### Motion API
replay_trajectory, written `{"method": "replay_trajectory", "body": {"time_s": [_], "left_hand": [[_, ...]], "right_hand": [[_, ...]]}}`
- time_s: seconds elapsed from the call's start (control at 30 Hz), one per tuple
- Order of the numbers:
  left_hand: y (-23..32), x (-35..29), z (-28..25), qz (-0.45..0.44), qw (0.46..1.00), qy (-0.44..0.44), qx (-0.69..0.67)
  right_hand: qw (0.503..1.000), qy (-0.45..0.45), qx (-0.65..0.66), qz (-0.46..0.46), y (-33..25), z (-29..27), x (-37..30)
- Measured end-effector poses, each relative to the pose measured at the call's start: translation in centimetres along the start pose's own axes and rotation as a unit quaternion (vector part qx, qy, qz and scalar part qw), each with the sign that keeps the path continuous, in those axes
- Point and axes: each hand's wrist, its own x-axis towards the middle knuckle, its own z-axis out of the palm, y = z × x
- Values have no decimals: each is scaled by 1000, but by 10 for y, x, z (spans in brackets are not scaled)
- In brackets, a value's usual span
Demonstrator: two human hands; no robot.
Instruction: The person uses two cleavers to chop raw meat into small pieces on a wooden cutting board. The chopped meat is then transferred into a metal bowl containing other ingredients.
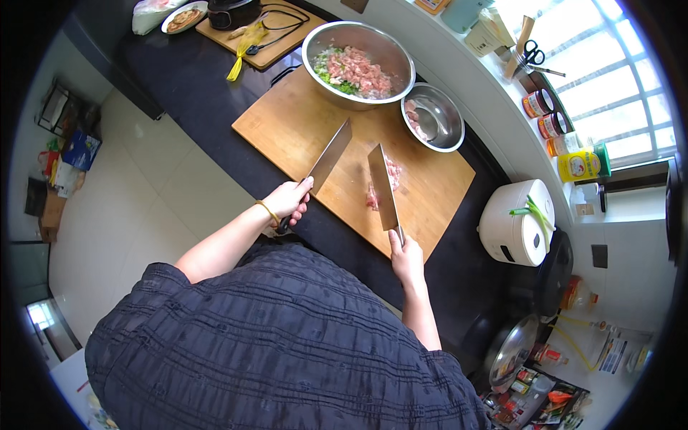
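My left hand (289, 200) is closed round the handle of one cleaver (332, 154), its blade angled up and away over the left part of the wooden cutting board (279, 122). A second cleaver (384, 188) is gripped by my right hand (405, 256), the blade pointing away from me over chopped raw meat (393, 174). Some of that meat shows on both sides of the blade; the rest is hidden under it. At the board's far edge stands a large steel bowl (401, 54) with minced meat (363, 72) and chopped greens (340, 86).
A smaller steel bowl (448, 122) with meat pieces sits right of the large one. The white rice cooker (502, 218) carries green onion (532, 213) on its lid. Farther left are another board (283, 46) and a plate of food (184, 17). Jars (550, 125) line the windowsill.
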Motion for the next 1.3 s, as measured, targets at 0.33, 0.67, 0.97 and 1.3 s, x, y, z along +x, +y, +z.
{"method": "replay_trajectory", "body": {"time_s": [0.33,0.67,0.97,1.3], "left_hand": [[2,8,-10,0,1000,-21,-5],[7,12,-13,-6,999,-45,-1],[10,12,-16,-11,998,-63,6],[11,18,-23,-12,997,-71,3]], "right_hand": [[999,26,32,8,-23,-16,3],[978,178,34,-106,-6,21,30],[986,162,33,-20,-4,30,28],[981,156,-52,-107,-14,-21,-17]]}}
